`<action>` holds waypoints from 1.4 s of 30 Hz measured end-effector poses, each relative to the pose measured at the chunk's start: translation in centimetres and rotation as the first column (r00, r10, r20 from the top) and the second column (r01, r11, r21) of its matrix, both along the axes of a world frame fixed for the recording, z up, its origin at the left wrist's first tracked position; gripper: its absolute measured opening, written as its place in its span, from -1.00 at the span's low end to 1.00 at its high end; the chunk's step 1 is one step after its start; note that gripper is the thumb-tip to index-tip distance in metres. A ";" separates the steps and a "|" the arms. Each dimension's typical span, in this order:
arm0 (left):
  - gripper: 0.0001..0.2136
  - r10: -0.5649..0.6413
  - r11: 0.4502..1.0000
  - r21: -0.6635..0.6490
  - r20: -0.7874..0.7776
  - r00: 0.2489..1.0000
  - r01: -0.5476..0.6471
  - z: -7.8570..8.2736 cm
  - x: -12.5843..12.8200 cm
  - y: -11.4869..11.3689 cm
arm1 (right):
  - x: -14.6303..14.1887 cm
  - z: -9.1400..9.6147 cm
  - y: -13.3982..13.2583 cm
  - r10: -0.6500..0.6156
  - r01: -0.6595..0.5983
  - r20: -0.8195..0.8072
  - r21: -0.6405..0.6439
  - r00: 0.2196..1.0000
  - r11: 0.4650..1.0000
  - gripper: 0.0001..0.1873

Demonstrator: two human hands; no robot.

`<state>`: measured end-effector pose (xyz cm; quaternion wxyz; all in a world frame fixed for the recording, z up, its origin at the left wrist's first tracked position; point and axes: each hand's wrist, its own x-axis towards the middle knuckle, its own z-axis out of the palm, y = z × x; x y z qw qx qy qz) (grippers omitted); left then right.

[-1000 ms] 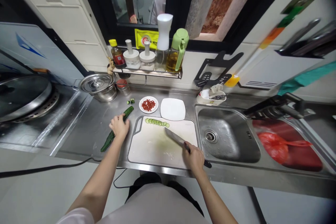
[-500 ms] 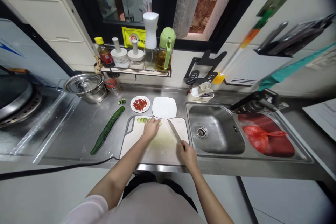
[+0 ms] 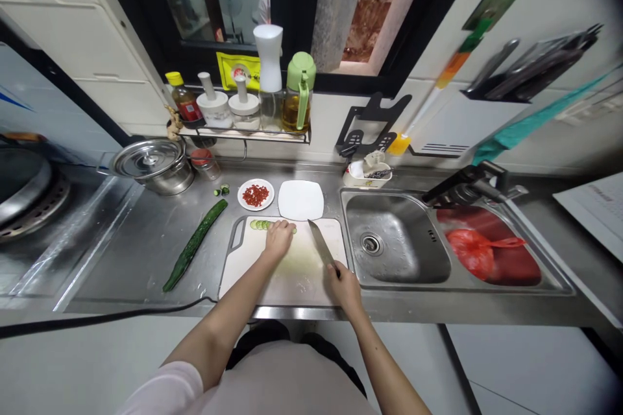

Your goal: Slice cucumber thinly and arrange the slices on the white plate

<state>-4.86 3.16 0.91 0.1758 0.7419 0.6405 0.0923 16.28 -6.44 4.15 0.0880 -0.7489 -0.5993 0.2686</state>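
Worktop [image 3: 121,266]: steel, with everything for the cutting laid out along it.
Cutting board [image 3: 311,282]: flat in front of the person, a wet greenish patch across its middle.
Cucumber [image 3: 195,246]: whole, slantwise on the worktop left of the board and apart from it; I'd count it as what is left uncut.
Knife [image 3: 320,243]: over the board's right half, tip pointing away from the person. Whether the edge meets the board, I can't tell.
Square plate [image 3: 301,200]: just at the board's far edge, no slices on it.
Round dish [image 3: 271,196]: holds chopped red pieces [image 3: 255,195]; that part looks finished.
Right hand [image 3: 346,285]: closed round the knife's handle.
Left hand [image 3: 279,237]: half open, palm down, fingers bent over the slices; whether any are pinched, I can't see from here.
Slices [image 3: 261,225]: cut and overlapping in a row near the board's far edge, partly hidden by the left hand.
Scraps [image 3: 224,190]: small green bits beyond the cucumber, probably trimmed ends.
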 end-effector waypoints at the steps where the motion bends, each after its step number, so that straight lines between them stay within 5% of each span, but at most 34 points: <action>1: -0.73 0.005 1.000 -0.001 0.000 1.000 -0.005 0.0 0.0 0.0 | 0.0 0.0 0.0 0.004 -0.004 -0.004 0.001 1.000 1.000 -0.58; 12: -0.83 0.256 0.965 -0.127 0.255 0.932 -0.230 0.8 -1.1 -2.4 | -0.2 -0.4 -0.3 0.044 -0.043 -0.021 0.027 0.999 0.999 -0.60; 20: -0.88 0.500 0.860 -0.277 0.287 0.817 -0.429 0.0 -5.3 -5.7 | -1.8 0.9 -0.4 0.339 -0.330 0.069 -0.114 0.938 0.937 -0.58; 32: -0.82 0.495 0.863 -0.190 0.125 0.860 -0.468 -0.2 -6.7 -6.2 | -3.7 3.6 -0.3 0.673 -0.621 0.208 -0.267 0.710 0.737 -0.62; 42: -0.88 0.526 0.839 -0.230 0.110 0.843 -0.494 -0.9 -6.8 -5.6 | -5.1 3.4 -0.1 0.694 -0.635 0.203 -0.289 0.691 0.716 -0.63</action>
